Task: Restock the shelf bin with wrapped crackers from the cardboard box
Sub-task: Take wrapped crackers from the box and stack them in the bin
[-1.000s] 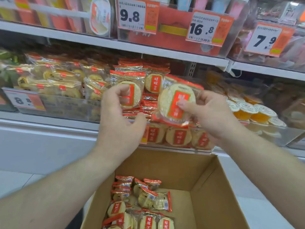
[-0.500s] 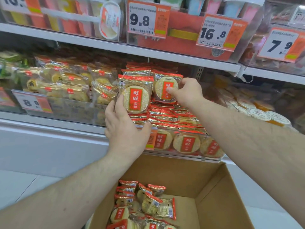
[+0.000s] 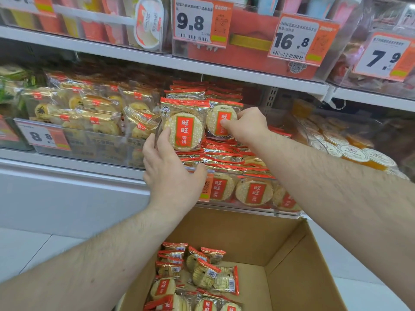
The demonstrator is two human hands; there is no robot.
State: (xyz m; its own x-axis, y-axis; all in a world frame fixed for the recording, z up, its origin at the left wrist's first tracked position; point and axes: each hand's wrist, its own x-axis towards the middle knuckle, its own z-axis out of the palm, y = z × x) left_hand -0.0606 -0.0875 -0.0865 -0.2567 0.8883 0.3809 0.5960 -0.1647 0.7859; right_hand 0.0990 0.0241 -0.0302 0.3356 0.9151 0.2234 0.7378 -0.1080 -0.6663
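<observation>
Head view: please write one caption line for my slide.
Left hand and right hand each set a wrapped cracker upright in the shelf bin above the cardboard box.

Glossy plastic cracker wrappers (image 3: pixel 183 129), a clear smooth plastic bin (image 3: pixel 258 194), a matt cardboard box (image 3: pixel 298 277).

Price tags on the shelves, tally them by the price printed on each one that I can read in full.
9.8 price tag: 1
16.8 price tag: 1
7.9 price tag: 1
8.8 price tag: 1
Total: 4; a fifth at top left is cut off.
</observation>
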